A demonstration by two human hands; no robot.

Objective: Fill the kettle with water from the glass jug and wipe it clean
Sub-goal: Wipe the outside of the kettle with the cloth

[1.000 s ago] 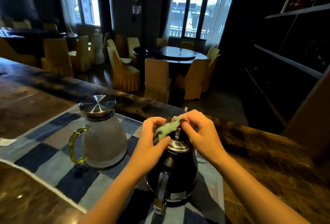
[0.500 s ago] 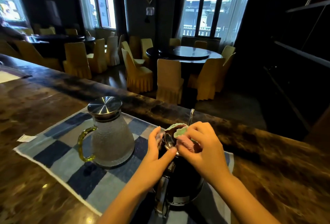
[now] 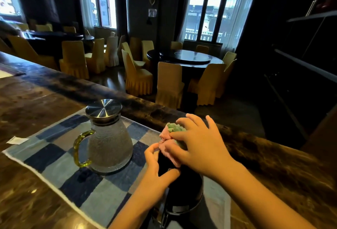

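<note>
A black kettle (image 3: 184,188) stands on the checked blue mat (image 3: 69,168), mostly hidden under my hands. My right hand (image 3: 198,146) lies spread over its top, pressing a pink and green cloth (image 3: 170,134) against it. My left hand (image 3: 156,170) grips the kettle's left side, thumb and fingers around the dark body. The glass jug (image 3: 109,143), with a steel lid and yellow-green handle, stands upright on the mat to the left, apart from both hands.
The mat lies on a dark brown marble counter (image 3: 273,170) whose far edge runs diagonally behind the kettle. A small white paper slip (image 3: 15,139) lies left of the mat. Beyond the counter are round tables and yellow-covered chairs (image 3: 136,77).
My right hand has flattened out over the kettle's top with the cloth under it. My left hand has slid down from the lid to the kettle's side. The view has tilted slightly.
</note>
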